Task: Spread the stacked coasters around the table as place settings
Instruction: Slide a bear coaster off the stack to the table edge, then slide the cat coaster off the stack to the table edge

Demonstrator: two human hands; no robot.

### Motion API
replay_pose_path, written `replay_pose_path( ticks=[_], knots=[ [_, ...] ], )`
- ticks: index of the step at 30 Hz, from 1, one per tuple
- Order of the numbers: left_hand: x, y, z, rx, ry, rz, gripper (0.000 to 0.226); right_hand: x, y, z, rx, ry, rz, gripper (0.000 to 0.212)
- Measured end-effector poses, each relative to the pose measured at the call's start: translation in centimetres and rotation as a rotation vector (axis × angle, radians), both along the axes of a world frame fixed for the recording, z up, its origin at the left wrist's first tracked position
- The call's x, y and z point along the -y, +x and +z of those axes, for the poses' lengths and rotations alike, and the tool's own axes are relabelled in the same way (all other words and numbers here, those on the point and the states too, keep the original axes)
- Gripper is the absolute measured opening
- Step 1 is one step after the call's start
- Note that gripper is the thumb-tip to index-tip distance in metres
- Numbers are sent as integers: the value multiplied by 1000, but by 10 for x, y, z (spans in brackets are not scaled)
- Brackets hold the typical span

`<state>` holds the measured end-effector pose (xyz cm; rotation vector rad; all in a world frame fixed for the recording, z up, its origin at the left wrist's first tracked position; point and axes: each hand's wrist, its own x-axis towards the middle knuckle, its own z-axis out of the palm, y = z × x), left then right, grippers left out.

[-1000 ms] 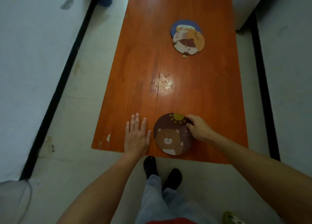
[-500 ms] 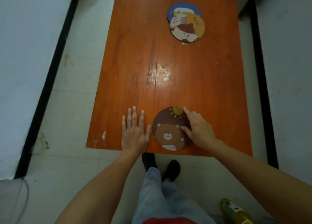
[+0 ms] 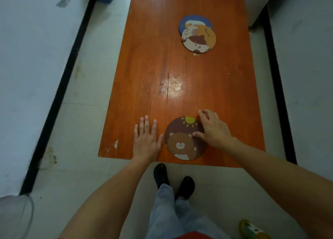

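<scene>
1. Bear coaster (image 3: 182,139), thin, stiff, judged light: lying flat at the table's (image 3: 147,62) near edge.
2. Right hand (image 3: 214,128), fingers spread: being pressed onto its right rim.
3. Left hand (image 3: 146,139): being rested flat, spread, just beside.
4. Remaining stacked coasters (image 3: 198,36): lying toward the far right; rim judged best for lifting.

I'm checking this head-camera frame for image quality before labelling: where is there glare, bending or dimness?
Head view: a bright glare patch sits mid-table, washing out the wood grain; wide-angle distortion splays the table edges and the black floor strips; the light is dim, darker toward the corners; the bear coaster and the stacked coasters remain legible.
</scene>
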<state>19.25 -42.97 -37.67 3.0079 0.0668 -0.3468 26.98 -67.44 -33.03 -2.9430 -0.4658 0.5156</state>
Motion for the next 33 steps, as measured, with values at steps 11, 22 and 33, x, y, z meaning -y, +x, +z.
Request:
replay_pose_path(
  ticks=[11,22,33],
  knots=[
    [-116,-20,114,56,30,189,23,-138,10,88,114,205,247,40],
    [-332,-48,163,163,33,237,24,-352,28,120,155,190,296,43],
    [-474,16,179,169,96,68,24,-482,70,115,195,145,226,45]
  ],
)
